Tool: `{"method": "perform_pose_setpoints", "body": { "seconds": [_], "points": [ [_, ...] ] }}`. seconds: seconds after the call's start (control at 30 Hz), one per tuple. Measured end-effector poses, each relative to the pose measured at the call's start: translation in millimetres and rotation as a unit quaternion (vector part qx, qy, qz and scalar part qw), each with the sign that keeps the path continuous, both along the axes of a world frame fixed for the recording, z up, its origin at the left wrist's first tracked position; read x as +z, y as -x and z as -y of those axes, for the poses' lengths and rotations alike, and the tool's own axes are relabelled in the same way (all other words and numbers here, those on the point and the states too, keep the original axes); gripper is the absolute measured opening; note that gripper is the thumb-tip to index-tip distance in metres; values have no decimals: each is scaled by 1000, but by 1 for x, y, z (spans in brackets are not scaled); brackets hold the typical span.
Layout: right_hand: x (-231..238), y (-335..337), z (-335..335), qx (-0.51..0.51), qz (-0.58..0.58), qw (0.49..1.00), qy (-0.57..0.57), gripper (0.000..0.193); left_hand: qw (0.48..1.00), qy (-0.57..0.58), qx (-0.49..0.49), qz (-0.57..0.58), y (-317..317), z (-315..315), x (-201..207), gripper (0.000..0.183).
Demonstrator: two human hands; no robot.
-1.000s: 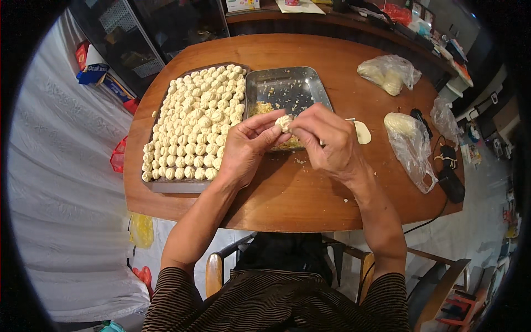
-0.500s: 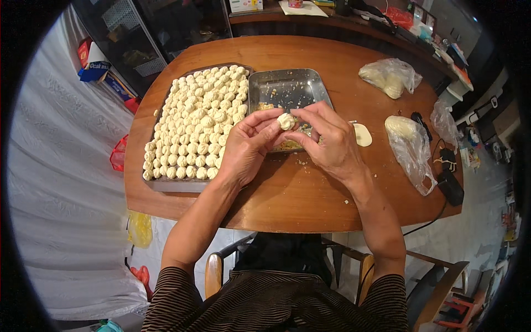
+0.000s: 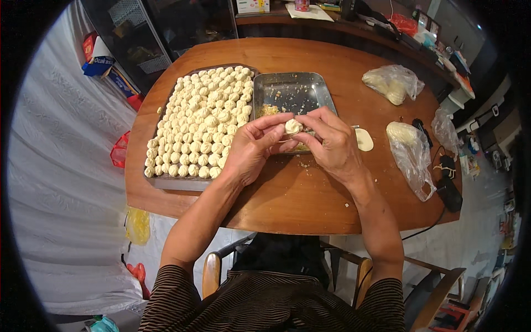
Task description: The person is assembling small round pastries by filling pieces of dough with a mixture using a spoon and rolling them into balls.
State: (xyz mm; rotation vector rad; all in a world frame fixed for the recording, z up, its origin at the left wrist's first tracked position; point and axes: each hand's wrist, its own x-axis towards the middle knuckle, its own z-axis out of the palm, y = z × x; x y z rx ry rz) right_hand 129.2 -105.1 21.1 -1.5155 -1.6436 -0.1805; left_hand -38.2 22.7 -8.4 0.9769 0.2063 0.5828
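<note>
Between the fingertips of both hands sits a small pleated dumpling point(image 3: 293, 126), pale and swirled on top. My left hand point(image 3: 254, 145) grips it from one side, thumb and fingers closed. My right hand point(image 3: 333, 139) pinches its other side with thumb and forefinger. Below and behind the hands lies a metal pan point(image 3: 323, 88) with crumbly yellow filling point(image 3: 269, 110) and scattered bits, partly hidden by my fingers. To the left, a large tray point(image 3: 180, 184) is covered with rows of similar dumplings point(image 3: 199, 124). A flat round dough wrapper point(image 3: 363, 140) rests just right of my right hand.
Two clear plastic bags of dough, one farther back point(image 3: 394, 84) and one nearer point(image 3: 410, 157), lie on the right of the wooden table point(image 3: 287, 210). A black power adapter point(image 3: 449, 195) with a cable sits at the right edge. Chair arms point(image 3: 211, 272) flank me.
Both hands stay together around the dumpling, with the fingers shifted slightly on its pleats. The whole view has moved a little.
</note>
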Motion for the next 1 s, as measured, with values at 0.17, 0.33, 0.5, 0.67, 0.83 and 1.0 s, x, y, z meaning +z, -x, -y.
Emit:
{"method": "perform_pose_setpoints", "body": {
  "seconds": [0.17, 0.33, 0.5, 0.67, 0.83, 1.0],
  "points": [
    [1, -1, -1, 2, -2, 1000, 1, 39, 999, -19, 38, -20, 0, 0, 0, 32],
    [4, 0, 0, -15, 8, 1000, -1, 35, 998, -20, 50, -28, -2, -1, -4, 32],
    [0, 0, -2, -3, -3, 1000, -17, 29, 998, -23, 43, -35, -2, 0, -2, 31],
    [-3, 1, -8, 12, 0, 999, -32, 27, 996, -51, 42, -58, 3, -2, 0, 34],
    [2, 1, -3, 21, -10, 1000, -6, 32, 993, -114, 27, -33, 0, 1, 6, 39],
    [10, 13, -1, 17, -72, 997, 12, 43, 994, -94, 34, -34, 6, -8, 4, 40]
  ]
}}
